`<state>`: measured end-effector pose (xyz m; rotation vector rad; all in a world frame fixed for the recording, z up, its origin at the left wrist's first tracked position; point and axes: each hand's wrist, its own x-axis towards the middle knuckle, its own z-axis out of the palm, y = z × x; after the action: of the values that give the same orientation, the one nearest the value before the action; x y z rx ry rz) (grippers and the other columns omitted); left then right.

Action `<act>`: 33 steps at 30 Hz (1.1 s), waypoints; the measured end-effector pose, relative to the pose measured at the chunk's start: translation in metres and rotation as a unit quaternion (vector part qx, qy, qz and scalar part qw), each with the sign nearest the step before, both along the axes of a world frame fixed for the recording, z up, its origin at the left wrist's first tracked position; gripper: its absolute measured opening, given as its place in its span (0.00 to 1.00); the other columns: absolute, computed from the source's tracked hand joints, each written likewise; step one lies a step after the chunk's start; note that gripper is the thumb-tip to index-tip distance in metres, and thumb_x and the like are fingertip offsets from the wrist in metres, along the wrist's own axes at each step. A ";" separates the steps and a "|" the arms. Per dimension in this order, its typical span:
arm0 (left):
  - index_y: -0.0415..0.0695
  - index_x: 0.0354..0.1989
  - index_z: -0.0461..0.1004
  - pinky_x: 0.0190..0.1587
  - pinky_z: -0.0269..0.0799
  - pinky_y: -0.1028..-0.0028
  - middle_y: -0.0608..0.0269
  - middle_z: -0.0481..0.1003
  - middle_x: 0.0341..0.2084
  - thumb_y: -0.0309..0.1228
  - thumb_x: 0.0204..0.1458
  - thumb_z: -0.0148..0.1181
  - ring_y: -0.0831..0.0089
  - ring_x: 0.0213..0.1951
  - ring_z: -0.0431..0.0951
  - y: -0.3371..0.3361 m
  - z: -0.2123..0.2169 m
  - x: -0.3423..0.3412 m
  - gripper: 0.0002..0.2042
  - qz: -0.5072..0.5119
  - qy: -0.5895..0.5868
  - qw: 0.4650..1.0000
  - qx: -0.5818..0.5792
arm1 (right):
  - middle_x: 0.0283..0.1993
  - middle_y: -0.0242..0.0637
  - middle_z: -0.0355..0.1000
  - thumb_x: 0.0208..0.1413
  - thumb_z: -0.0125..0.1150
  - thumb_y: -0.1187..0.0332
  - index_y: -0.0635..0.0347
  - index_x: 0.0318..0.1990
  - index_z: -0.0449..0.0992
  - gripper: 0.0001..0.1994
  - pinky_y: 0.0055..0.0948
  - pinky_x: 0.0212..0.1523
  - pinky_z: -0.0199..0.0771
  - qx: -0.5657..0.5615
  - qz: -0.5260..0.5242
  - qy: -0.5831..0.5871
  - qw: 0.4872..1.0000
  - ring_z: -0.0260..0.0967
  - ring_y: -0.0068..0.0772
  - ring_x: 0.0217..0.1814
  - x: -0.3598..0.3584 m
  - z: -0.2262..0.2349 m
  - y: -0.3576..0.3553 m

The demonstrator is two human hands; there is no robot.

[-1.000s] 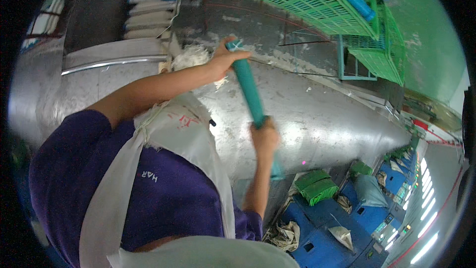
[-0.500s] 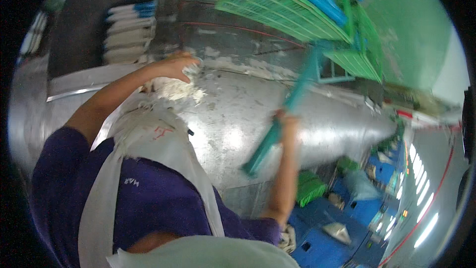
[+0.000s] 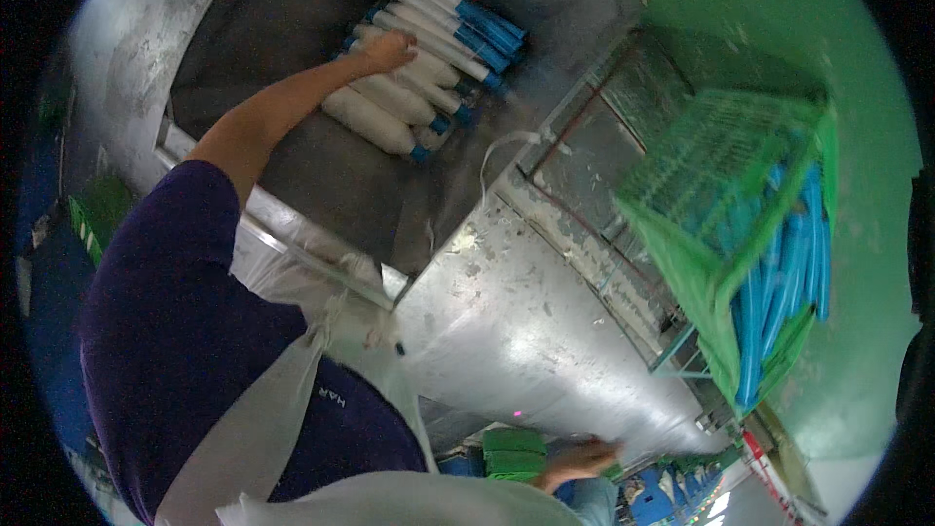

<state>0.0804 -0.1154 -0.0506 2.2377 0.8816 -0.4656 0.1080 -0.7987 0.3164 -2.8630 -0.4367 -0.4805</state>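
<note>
My left hand (image 3: 392, 53) reaches into a dark metal bin (image 3: 321, 170), its fingers curled over a bobbin in a row of roving bobbins (image 3: 375, 120). Blue tube ends show on the bobbins; some carry thick white roving, others only a thin layer. Exactly how the fingers grip is hard to see. Low in the view, my right hand (image 3: 584, 458) is held out past the metal surface (image 3: 506, 321), its fingers stretched and somewhat blurred, with nothing visible in them.
A green plastic basket (image 3: 721, 195) holding several blue tubes (image 3: 779, 273) leans by the green wall (image 3: 760, 10) at right. White fluff (image 3: 466, 242) lies on the metal surface beside the bin. Green bundles (image 3: 514, 450) and blue boxes (image 3: 648, 502) are below.
My left hand has moved from the fluff on the metal surface to the bobbins. The teal tube has left my right hand, which is now lower. The view has turned toward the bin.
</note>
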 end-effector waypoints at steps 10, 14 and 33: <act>0.51 0.59 0.62 0.49 0.64 0.55 0.55 0.67 0.51 0.34 0.54 0.51 0.58 0.50 0.69 -0.122 -0.300 0.071 0.22 -0.363 0.041 0.925 0.105 | 0.19 0.29 0.57 0.62 0.42 0.67 0.63 0.54 0.62 0.15 0.24 0.17 0.53 0.199 -0.204 0.399 0.871 0.50 0.21 0.17 -0.058 -0.117 0.230; 0.54 0.63 0.55 0.49 0.65 0.58 0.53 0.66 0.53 0.32 0.52 0.53 0.57 0.52 0.68 -0.145 -0.306 0.075 0.27 -0.372 0.095 0.921 0.065 | 0.19 0.29 0.59 0.62 0.42 0.68 0.63 0.53 0.62 0.14 0.25 0.18 0.55 0.192 -0.220 0.406 0.866 0.52 0.21 0.17 -0.052 -0.132 0.235; 0.42 0.56 0.57 0.28 0.70 0.68 0.54 0.70 0.32 0.50 0.56 0.49 0.66 0.27 0.72 0.031 0.272 0.150 0.27 0.141 -0.606 0.782 -0.027 | 0.18 0.32 0.64 0.60 0.44 0.76 0.65 0.52 0.64 0.13 0.17 0.16 0.56 0.333 0.065 0.245 0.908 0.55 0.15 0.16 -0.008 -0.100 0.270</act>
<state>0.2303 -0.0842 0.2211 1.7360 0.4212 1.0079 0.1002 -0.5283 0.2163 -2.1554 -0.2893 0.1171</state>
